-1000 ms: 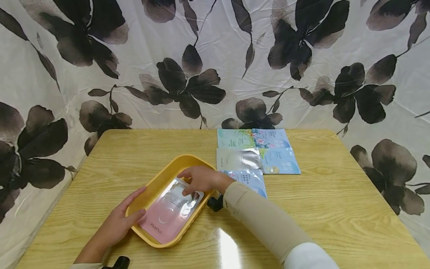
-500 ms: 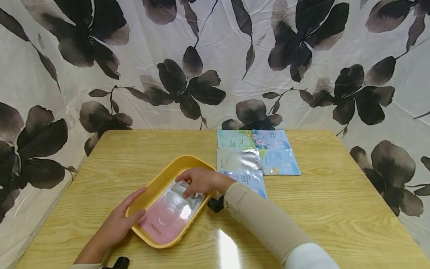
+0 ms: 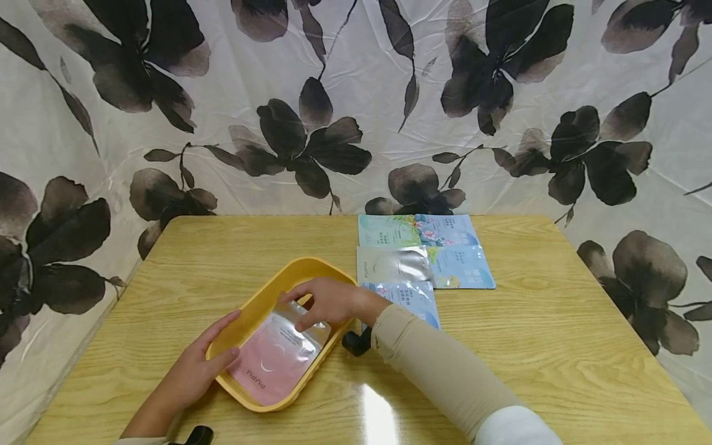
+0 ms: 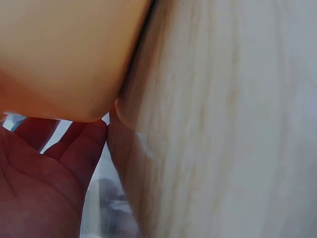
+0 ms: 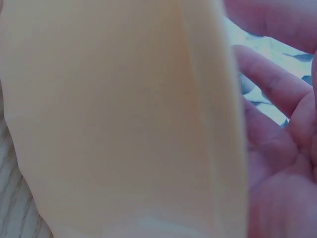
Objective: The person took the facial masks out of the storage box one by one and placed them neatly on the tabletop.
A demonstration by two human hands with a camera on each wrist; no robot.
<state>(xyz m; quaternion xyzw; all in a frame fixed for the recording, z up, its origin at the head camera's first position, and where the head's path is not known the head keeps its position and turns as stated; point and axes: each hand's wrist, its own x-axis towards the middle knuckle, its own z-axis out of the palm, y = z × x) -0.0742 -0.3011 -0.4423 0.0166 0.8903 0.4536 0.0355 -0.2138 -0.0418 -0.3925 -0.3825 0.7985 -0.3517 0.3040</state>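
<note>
A yellow plastic basket [image 3: 308,267] stands at an angle on the table. Inside lies a pink and silver face mask sachet [image 3: 264,355] marked PMPM. My left hand [image 3: 191,368] grips the basket's near left corner, thumb over the rim. In the left wrist view its fingers lie against the outer wall. Reaching over the far right rim, my right hand [image 3: 334,301] pinches the sachet's silver end between thumb and fingers. The basket's wall [image 5: 114,124] hides those fingertips in the right wrist view.
Right of the basket, several face mask sachets lie flat in rows: a green one [image 3: 386,230], a silver one [image 3: 392,264] and blue ones [image 3: 461,269]. My right forearm crosses beside the nearest blue one [image 3: 411,300]. A floral cloth [image 3: 334,80] hangs behind the wooden table [image 3: 528,346].
My right hand has shifted slightly left, and the sachet's silver end has moved left with it, bending a little. My left hand and the basket stay almost still.
</note>
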